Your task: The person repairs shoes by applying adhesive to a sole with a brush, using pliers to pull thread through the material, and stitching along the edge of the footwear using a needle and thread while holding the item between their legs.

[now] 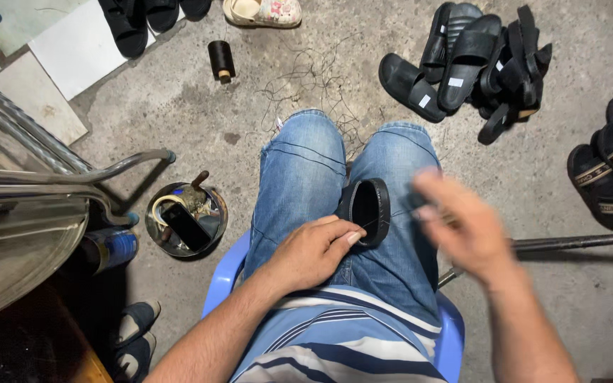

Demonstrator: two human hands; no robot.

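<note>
Black sandal [367,211] stands between the knees, pinched by the left hand [311,250]; the blurred right hand [462,225] is beside it, grip unclear.

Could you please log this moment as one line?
left hand: pinching black slipper sole on lap | right hand: raised, blurred, grip unclear | slipper pile: on floor

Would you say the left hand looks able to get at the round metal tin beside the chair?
Probably yes: the left hand rests on the black sandal, and the metal tin sits unobstructed on that side.
</note>
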